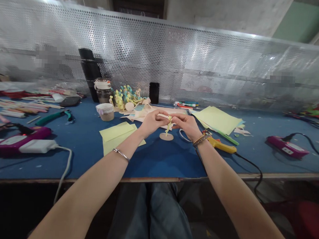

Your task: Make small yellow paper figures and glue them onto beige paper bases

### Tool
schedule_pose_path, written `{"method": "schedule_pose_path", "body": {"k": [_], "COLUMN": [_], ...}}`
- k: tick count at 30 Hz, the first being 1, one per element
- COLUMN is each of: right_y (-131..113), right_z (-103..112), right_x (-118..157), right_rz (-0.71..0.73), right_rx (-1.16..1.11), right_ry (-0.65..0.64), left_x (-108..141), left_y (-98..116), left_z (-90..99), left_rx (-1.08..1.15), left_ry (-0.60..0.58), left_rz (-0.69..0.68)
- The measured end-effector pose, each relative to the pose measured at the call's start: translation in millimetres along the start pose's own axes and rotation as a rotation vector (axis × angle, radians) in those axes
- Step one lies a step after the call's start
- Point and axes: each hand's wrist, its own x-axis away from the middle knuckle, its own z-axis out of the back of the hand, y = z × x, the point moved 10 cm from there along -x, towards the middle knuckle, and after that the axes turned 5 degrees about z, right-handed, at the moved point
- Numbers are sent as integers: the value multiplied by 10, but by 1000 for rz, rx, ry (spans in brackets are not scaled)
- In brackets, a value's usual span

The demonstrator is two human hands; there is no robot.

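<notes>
In the head view my left hand (154,122) and my right hand (187,125) meet above the middle of the table. Fingertips of both pinch the top of a small yellow paper stem (168,129), which looks twisted or folded. It stands upright over a flat tan disc (166,136); whether it is fixed to the disc I cannot tell. Left of my left hand lie pale yellow paper sheets (118,133). Close to my right wrist rests a yellow-handled glue gun (223,146), partly hidden by the wrist.
Behind stand a bunch of yellow and blue paper flowers (126,95), a tub (105,112), a lidded jar (103,90), a black bottle (89,72) and a phone (154,93). More yellow paper (216,119), green pliers (52,117) and purple power strips (287,147) flank my arms.
</notes>
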Motion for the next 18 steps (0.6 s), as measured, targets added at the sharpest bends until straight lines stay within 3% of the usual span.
{"method": "schedule_pose_path", "body": {"k": [4, 11, 18], "right_y": [49, 134, 178], "right_z": [71, -173, -226], "right_x": [-13, 25, 19], "right_rz": [-30, 2, 37], "right_rx": [49, 324, 416], "right_ry": [42, -229, -312], "left_x": [-20, -23, -25], "left_y": [-13, 39, 9], "left_z": [91, 174, 117], "left_rx": [-15, -12, -19], "left_ry": [64, 137, 97], "left_rz": [-9, -52, -32]}}
